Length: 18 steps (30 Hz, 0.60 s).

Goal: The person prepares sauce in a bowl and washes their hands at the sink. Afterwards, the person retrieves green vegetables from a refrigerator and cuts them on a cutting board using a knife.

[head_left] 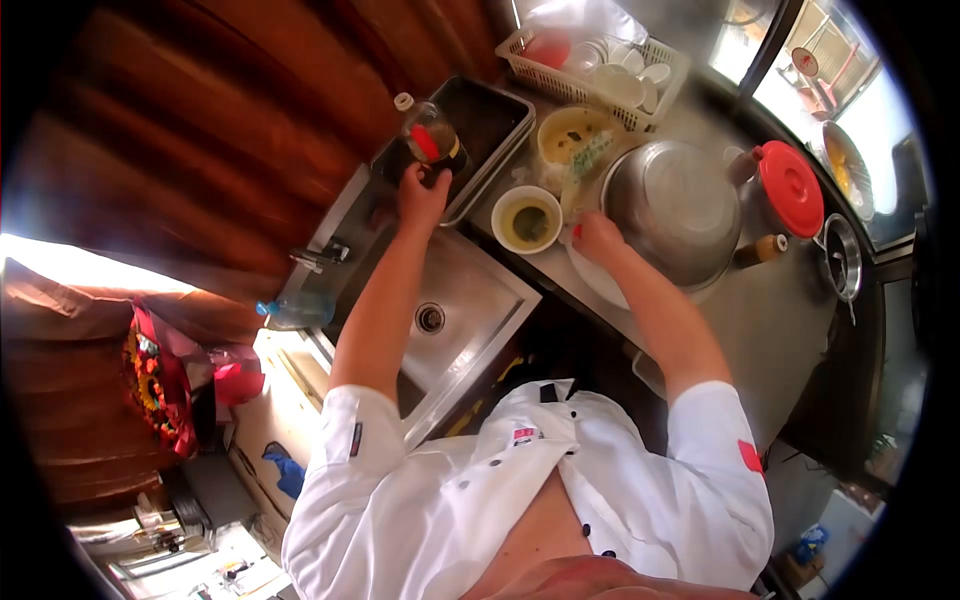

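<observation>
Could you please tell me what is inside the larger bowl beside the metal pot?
Yellowish liquid with dark bits shows in the larger bowl; the crumpled plastic bag with green print covers part of it, hiding whatever lies beneath.

Shows as a clear bottle [433, 138] with a pale top, red patch and dark lower part, held tilted in the left hand [424, 196] beside the dark basin [522, 108], and as a small red piece [578, 231] at the right hand [598, 238], near the white bowl [499, 222].
</observation>
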Tool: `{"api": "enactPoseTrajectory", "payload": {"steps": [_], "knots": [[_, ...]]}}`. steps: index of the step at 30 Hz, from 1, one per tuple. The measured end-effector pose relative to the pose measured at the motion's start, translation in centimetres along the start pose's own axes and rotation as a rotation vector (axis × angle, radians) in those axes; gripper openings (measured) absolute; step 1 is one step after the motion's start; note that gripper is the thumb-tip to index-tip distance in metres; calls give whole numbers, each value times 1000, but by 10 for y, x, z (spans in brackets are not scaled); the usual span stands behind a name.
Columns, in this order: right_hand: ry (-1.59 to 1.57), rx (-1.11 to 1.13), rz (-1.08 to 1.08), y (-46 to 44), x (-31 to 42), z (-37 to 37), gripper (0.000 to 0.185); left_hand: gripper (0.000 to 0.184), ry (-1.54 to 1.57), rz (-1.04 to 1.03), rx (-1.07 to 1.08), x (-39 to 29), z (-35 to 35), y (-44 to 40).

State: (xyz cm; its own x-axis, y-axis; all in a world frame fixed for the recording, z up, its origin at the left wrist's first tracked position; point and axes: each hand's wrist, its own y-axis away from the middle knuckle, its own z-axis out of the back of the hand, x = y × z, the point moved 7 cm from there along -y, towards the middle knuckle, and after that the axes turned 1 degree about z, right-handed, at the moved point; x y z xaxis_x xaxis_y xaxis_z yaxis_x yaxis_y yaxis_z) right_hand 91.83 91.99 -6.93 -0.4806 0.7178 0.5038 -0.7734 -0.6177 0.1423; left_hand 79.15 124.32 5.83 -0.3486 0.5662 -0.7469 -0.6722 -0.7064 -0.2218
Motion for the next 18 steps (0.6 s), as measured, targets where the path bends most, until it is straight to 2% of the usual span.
{"api": "enactPoseTrajectory", "payload": {"steps": [1, 3, 5, 8, 9, 11, 13, 15, 17, 18], "knots": [[-16, -14, 14, 5, 15, 22, 25, 56, 110, 171, -30, -10, -1, -18], [-4, -32, 19, 3, 40, 59, 26, 52, 92, 180, -69, -1, -12, -56], [-175, -188, 61, 4, 67, 96, 27, 49, 70, 203, -98, 21, -26, -74], [-328, -138, 54, -5, 120, 151, 31, 37, 304, 24, -96, 51, -50, -95], [-417, -117, 63, -10, 129, 158, 32, 37, 317, 23, -91, 46, -43, -88], [-457, -140, 102, -31, 142, 166, 33, 31, 256, -189, -116, -6, 0, -57], [-635, -155, 304, -41, 189, 185, 34, 26, 298, -217, -56, -23, 31, -33], [-563, -98, 335, -40, 246, 208, 28, 22, 202, -517, -52, -44, 60, -6], [-497, -32, 375, -35, 292, 221, 24, 22, 142, -558, -12, -51, 89, 16], [-396, 25, 474, -32, 317, 221, 26, 22, 78, -604, 34, -55, 100, 27]]}}
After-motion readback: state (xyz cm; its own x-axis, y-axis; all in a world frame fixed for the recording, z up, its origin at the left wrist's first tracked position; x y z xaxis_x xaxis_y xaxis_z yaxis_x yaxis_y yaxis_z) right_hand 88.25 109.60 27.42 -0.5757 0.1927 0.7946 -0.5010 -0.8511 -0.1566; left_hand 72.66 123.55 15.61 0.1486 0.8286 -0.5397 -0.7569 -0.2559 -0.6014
